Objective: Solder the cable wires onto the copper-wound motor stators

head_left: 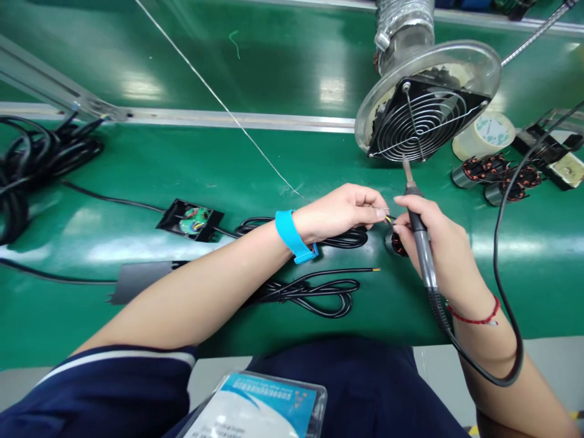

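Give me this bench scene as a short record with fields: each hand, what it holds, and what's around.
Left hand: left hand, blue wrist strap, pinches thin wire ends at the fingertips
Right hand: right hand, red string bracelet, grip closed around black soldering iron, tip pointing up
Between hands: small round copper-wound coil on the green bench mat
Nearby: coiled black cables; open black plastic housing; round wire-grille extractor fan; roll of pale tape; more copper coils

Open green belt (283,79) beyond hands, fan guard (422,115) close above soldering iron (422,243), coiled cables (314,289) crowding near side
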Demonstrator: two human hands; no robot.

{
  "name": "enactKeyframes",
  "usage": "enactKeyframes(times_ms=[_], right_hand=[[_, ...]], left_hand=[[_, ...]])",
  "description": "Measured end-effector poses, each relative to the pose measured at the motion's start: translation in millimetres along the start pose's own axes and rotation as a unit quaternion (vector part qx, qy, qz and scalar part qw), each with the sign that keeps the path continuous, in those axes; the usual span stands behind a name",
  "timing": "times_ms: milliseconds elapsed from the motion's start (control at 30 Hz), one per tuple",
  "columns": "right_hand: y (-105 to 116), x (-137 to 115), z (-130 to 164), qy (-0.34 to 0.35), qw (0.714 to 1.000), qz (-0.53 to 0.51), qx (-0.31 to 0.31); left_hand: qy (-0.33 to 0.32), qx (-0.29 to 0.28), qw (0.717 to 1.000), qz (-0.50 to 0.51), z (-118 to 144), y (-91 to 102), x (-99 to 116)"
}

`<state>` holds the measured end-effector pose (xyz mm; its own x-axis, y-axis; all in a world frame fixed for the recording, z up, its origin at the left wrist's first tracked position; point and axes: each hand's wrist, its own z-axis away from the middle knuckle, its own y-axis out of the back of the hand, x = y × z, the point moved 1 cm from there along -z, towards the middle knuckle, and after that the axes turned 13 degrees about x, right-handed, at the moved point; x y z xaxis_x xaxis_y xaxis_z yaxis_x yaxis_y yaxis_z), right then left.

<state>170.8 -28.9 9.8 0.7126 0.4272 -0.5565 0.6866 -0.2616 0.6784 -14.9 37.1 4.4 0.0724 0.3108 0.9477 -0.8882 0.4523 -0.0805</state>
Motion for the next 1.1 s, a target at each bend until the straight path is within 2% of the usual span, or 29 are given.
enactKeyframes(times_ms=[67,133,267,333,500,667,867,967,1100], right_hand=[[-2,-2,-2,-0.027,1.0,-0.012,-0.01],[-5,-1,-1,-0.073,0.994,-0.076,0.011],[-11,6,5,-0.167,0.948,-0.26,0.077],[-12,8,7,-0.174,0.939,-0.287,0.077],[-3,4,5,-0.122,0.977,-0.167,0.044],[1,-6,-1,-0.078,0.993,-0.089,0.031],[-7,-7,0,-0.11,0.988,-0.096,0.046],[-7,-2,3,-0.123,0.983,-0.134,0.038],[-6,0,7,-0.134,0.978,-0.144,0.063]], left_hand=[[-0.002,-0.002,1.0,-0.001,0,0.6,-1],[-0.003,-0.006,1.0,-0.002,0,0.9,-1],[0.0,-0.012,1.0,-0.02,1,0.7,2],[0.003,-0.012,1.0,-0.026,2,0.4,3],[0.005,-0.006,1.0,-0.017,2,0.4,4],[-0.002,-0.003,1.0,-0.028,2,0.2,3],[-0.009,-0.002,0.999,-0.032,1,0.3,4],[0.002,0.006,1.0,-0.028,1,0.1,5],[0.018,0.004,1.0,-0.02,2,-1.2,7]])
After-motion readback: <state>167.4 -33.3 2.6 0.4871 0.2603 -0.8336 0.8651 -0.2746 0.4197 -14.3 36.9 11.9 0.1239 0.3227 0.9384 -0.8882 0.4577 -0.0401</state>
